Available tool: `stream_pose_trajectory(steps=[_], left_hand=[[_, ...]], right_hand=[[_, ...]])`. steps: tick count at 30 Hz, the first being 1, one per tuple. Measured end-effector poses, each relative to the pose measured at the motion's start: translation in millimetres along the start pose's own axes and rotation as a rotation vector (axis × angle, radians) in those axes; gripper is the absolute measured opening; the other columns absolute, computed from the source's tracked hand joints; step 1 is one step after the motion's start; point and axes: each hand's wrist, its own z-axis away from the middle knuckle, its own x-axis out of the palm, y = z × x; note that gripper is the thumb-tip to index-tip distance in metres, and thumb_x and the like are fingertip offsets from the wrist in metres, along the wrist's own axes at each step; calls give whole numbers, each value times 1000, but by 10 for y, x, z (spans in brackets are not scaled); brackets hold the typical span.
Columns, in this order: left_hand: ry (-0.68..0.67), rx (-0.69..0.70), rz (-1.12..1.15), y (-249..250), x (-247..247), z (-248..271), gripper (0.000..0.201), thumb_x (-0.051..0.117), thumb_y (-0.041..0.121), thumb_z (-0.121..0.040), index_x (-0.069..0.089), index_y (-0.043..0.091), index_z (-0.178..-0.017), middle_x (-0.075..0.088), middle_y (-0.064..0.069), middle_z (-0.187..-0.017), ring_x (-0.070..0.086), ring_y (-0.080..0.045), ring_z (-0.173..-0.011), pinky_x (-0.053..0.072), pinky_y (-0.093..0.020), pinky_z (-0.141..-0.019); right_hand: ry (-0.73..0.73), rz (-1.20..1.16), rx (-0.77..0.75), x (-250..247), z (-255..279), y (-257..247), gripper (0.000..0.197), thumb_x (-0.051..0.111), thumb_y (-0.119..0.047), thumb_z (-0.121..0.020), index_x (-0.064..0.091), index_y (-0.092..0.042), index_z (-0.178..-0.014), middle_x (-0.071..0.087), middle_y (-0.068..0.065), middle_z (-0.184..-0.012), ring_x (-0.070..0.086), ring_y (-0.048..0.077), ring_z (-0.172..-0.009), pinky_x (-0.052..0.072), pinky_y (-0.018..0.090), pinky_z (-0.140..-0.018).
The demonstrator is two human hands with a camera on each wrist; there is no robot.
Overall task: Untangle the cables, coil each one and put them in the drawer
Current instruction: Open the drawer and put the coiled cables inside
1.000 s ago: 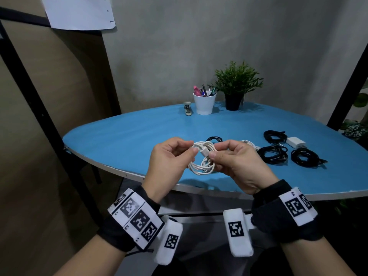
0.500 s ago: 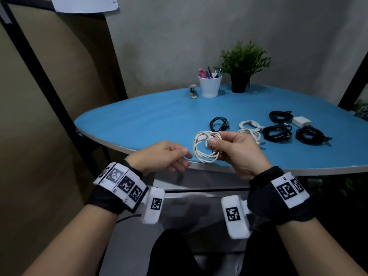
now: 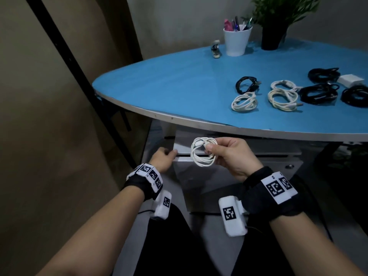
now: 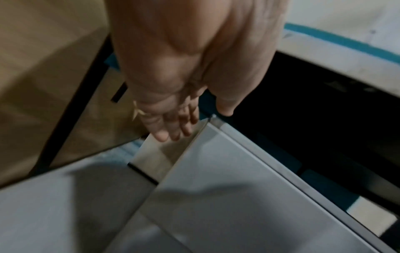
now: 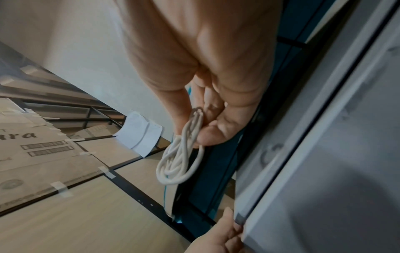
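My right hand (image 3: pixel 209 151) pinches a coiled white cable (image 3: pixel 202 156) below the table's edge, in front of the grey drawer unit (image 3: pixel 239 166). The right wrist view shows the coil (image 5: pixel 181 164) hanging from thumb and fingers. My left hand (image 3: pixel 171 154) holds nothing and is at the unit's upper left corner. In the left wrist view its fingers (image 4: pixel 171 131) lie straight along the drawer front's (image 4: pixel 227 179) left side, the thumb above the corner. On the blue table (image 3: pixel 169 86) lie a white coil (image 3: pixel 244 102), a cream coil (image 3: pixel 282 98) and several black coils (image 3: pixel 318 92).
A small black coil (image 3: pixel 247 86) and a white charger (image 3: pixel 350 79) also lie on the table. At the back stand a white pen cup (image 3: pixel 237 42), a potted plant (image 3: pixel 272 36) and a small stapler (image 3: pixel 216 49). A black frame post (image 3: pixel 79 72) stands left.
Both hands have dropped from table height to below the table's edge. The left hand let go of the white coil and moved to the drawer unit's corner; the right hand keeps the coil.
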Motion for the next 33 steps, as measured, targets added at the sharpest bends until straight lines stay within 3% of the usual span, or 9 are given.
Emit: stream_pose_trajectory(steps=[2,5,9,14,18,20,22,30,33], left_hand=[[45,-7,218,-122,173,-72,49,51,54,-86,61,12,-107,63,-11,-115,57,-27,-109,43,-36,-98],[91,-61,457,-260,405,-201,58,48,71,-67,60,20,-92,67,-10,-106,61,-27,-103,45,-44,-98],[209,-7,454,-64,401,57,34,47,44,-92,56,11,-97,64,-13,-101,58,-29,-97,45,-35,-89],[158,56,400,-87,498,83,44,42,40,-96,58,-2,-92,62,-19,-95,54,-30,-89,40,-34,-78],[210,-3,515,-100,592,53,45,49,43,-92,56,4,-72,55,-9,-72,49,-25,-71,40,-33,-71],[252,-64,577,-135,659,71,46,53,43,-89,43,11,-58,44,-8,-61,41,-23,-62,36,-32,-64],[268,-100,613,-191,690,123,42,56,41,-88,42,12,-60,40,-10,-63,38,-21,-61,32,-30,-60],[74,-59,470,-383,592,168,39,60,53,-80,55,15,-71,55,-7,-70,52,-20,-69,45,-32,-70],[-3,15,444,-421,520,294,45,66,47,-80,37,20,-60,38,-6,-61,36,-17,-59,31,-29,-57]], right_hand=[[45,12,29,25,-36,118,5,64,-2,-85,68,-3,-82,64,6,-66,55,15,-57,46,26,-55],[86,4,70,52,-81,263,8,64,-2,-85,68,-6,-79,65,4,-62,55,17,-57,44,28,-58],[144,-38,93,61,-130,372,10,63,-2,-85,67,-7,-77,65,2,-60,57,16,-55,45,30,-61],[163,-53,102,30,-192,382,6,63,-2,-85,66,-4,-81,65,2,-59,58,16,-56,46,32,-63],[168,-39,101,-10,-225,358,4,64,-3,-85,66,-5,-82,67,2,-60,59,17,-58,46,30,-60],[176,-25,93,-43,-248,335,6,64,-3,-85,66,-6,-80,66,2,-61,59,15,-56,47,28,-57],[184,-16,93,-74,-270,303,6,64,-3,-85,66,-6,-79,66,2,-62,59,13,-55,49,25,-56],[159,195,132,-195,-322,209,6,65,-4,-85,63,-5,-79,62,8,-68,55,15,-59,47,21,-49],[143,364,172,-208,-500,227,17,68,-5,-83,60,0,-97,62,9,-71,55,14,-58,47,21,-46]])
